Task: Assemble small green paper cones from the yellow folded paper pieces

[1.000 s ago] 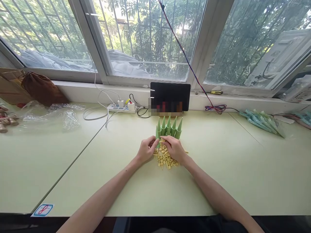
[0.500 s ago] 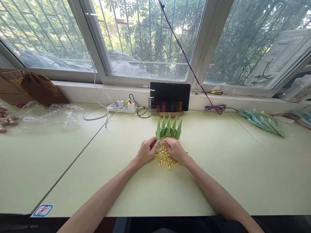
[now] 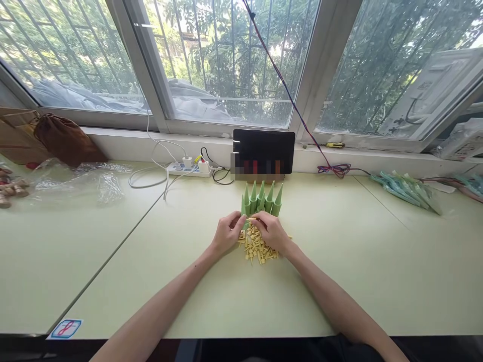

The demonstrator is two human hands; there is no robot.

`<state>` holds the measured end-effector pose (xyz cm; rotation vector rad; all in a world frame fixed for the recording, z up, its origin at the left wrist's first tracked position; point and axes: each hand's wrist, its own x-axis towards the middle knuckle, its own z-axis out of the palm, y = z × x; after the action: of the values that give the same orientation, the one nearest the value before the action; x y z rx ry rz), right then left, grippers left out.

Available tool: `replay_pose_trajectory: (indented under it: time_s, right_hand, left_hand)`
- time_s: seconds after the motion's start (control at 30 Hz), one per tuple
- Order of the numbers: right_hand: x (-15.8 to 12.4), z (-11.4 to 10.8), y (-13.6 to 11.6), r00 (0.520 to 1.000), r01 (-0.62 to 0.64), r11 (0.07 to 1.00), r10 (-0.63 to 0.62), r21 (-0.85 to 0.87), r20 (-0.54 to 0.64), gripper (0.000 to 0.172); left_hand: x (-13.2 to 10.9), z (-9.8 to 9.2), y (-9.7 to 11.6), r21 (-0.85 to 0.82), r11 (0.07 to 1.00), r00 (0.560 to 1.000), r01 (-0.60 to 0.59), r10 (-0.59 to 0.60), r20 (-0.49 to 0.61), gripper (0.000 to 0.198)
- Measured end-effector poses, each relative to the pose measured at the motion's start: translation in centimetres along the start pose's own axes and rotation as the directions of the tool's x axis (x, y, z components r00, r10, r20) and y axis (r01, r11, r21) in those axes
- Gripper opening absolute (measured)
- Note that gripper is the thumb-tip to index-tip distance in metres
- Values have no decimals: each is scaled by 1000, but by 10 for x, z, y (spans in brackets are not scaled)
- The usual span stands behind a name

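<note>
Slim yellow piece (image 3: 251,219) pinched between fingers of the right hand (image 3: 273,232)
Fingers of the left hand (image 3: 227,233) clasp a pointed green cone (image 3: 243,207) beside heaped yellow pegs (image 3: 259,250).

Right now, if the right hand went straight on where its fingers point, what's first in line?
Likely the green cone in the left hand, or that hand itself; one view leaves depth unclear.

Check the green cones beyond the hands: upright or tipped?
Upright: the green cones point their narrow tips up. The right hand partly hides some lower ends.
</note>
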<state>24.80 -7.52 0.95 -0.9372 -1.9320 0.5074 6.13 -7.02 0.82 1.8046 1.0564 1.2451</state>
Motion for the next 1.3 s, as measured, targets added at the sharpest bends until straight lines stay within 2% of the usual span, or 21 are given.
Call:
replay_pose_trajectory:
  time_s: [0.4, 0.6, 0.73, 0.87, 1.03, 1.3]
  right_hand:
    - [-1, 3, 3, 999, -17, 1000, 17, -5, 41, 36]
    - [1, 4, 2, 1000, -8, 999, 9, 45, -2, 26]
    - [1, 5, 2, 998, 26, 997, -22, 71, -53, 22]
    - [1, 5, 3, 998, 50, 995, -46, 82, -50, 20]
    - [1, 6, 2, 997, 62, 995, -59, 74, -39, 18]
    - [2, 7, 4, 994, 98, 994, -96, 46, -47, 19]
  left_hand:
    - [0, -1, 2, 98, 986, 991, -135, 132, 29, 33]
    - [-1, 1, 2, 47, 998, 999, -50, 50, 8, 34]
    - [0, 3, 3, -48, 998, 999, 32, -33, -20, 37]
    - [1, 3, 3, -160, 981, 994, 107, -112, -17, 39]
    - [3, 1, 0, -230, 964, 990, 135, -141, -8, 39]
    - [3, 2, 1, -243, 957, 986, 160, -169, -15, 41]
